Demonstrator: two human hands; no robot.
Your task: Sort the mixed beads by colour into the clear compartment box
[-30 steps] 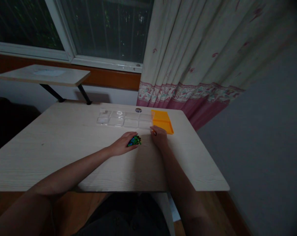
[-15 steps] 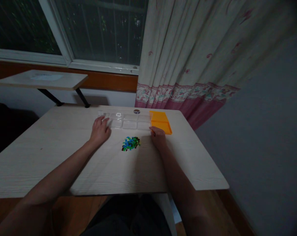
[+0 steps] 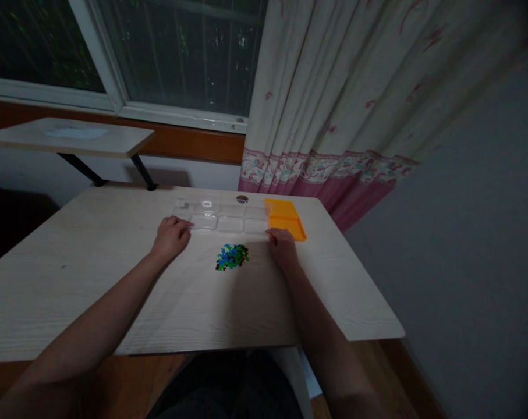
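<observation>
A small heap of blue, green and dark pieces (image 3: 231,256) lies on the pale wooden table (image 3: 115,273) between my hands. My left hand (image 3: 170,237) rests with curled fingers at the near left corner of a clear plastic compartment tray (image 3: 229,218), touching its edge. My right hand (image 3: 282,246) sits curled at the tray's near right corner, just in front of an orange lid (image 3: 285,217). Whether either hand grips the tray or only rests against it is unclear in the dim light.
A small round dark object (image 3: 241,199) lies behind the tray. A second small table (image 3: 71,137) stands at the back left under the window. A flowered curtain (image 3: 333,105) hangs at the back right. The table's right edge drops to the floor.
My left hand left the heap of coloured pieces and went up-left to the clear tray's near corner. The heap now lies uncovered and spread. My right hand has stayed put.
</observation>
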